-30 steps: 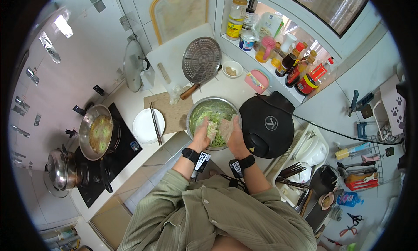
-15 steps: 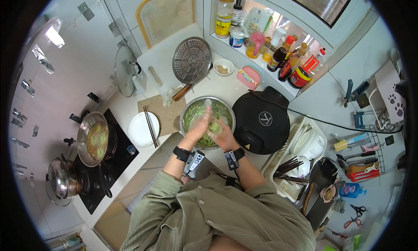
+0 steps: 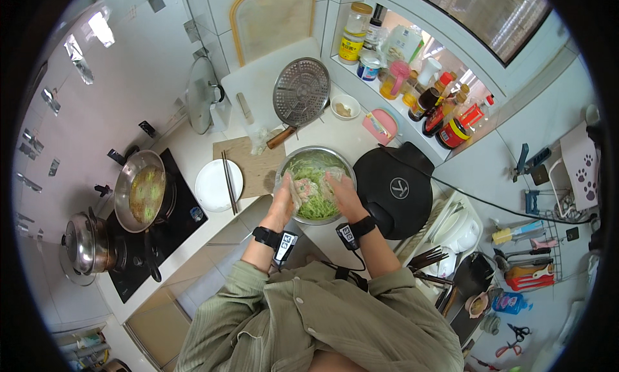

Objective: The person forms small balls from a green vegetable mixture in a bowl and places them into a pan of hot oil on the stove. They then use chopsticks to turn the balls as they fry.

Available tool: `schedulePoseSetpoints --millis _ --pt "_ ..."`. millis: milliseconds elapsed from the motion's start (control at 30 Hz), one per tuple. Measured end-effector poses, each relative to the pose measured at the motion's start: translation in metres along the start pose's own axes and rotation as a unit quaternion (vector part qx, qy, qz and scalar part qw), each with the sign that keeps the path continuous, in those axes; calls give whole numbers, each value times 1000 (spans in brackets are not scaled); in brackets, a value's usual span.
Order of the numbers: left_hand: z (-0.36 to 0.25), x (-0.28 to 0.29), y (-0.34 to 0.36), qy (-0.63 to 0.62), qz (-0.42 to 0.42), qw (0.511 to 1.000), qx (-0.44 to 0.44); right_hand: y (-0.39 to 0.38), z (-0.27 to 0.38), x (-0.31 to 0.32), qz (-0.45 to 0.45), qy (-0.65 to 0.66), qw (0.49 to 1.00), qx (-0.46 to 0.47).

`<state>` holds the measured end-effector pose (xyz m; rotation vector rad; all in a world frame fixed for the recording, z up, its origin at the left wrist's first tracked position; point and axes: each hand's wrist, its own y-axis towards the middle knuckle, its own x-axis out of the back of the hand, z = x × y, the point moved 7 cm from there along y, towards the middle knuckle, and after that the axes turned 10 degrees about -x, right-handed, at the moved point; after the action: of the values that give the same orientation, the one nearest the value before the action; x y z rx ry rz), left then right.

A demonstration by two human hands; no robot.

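A steel mixing bowl [image 3: 352,166] holds pale green vegetable shreds [image 3: 318,207]. My left hand [image 3: 284,201] is at the bowl's left side, with its fingers reaching inward over the shreds. Opposite it, my right hand [image 3: 345,194] leans in from the right, a small gap between the two. Both wear thin clear plastic gloves, with green bits clinging to them. The fingers look spread and slightly curved, with no lump of shreds held between them. Black straps with small devices circle both wrists.
Left of the bowl are a white plate [image 3: 213,186] with chopsticks [image 3: 229,181] and a brown board [image 3: 255,162]. A frying pan [image 3: 124,212] with browning green food and a lidded pot [image 3: 80,243] stand on the cooktop [image 3: 122,281]. A black appliance [image 3: 403,169] sits right, near a dish rack [image 3: 474,211].
My hands, close together over the bowl before with shreds between them, have parted to its two sides. The view has shifted slightly.
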<state>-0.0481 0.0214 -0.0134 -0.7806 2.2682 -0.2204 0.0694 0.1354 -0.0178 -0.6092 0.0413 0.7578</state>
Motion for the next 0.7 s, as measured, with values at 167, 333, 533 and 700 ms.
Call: schedulePoseSetpoints --millis 167,333,533,700 --pt "0 6 -11 -27 -9 999 -20 -2 11 -1 32 -61 997 -36" --pt "-18 3 -24 -66 9 997 -46 -16 15 -7 104 138 980 -95" --pt "-41 3 -46 -120 9 990 -74 -49 51 -29 155 241 954 -88" --pt "-55 7 -63 -216 12 975 -60 -58 64 -53 207 309 922 -104"
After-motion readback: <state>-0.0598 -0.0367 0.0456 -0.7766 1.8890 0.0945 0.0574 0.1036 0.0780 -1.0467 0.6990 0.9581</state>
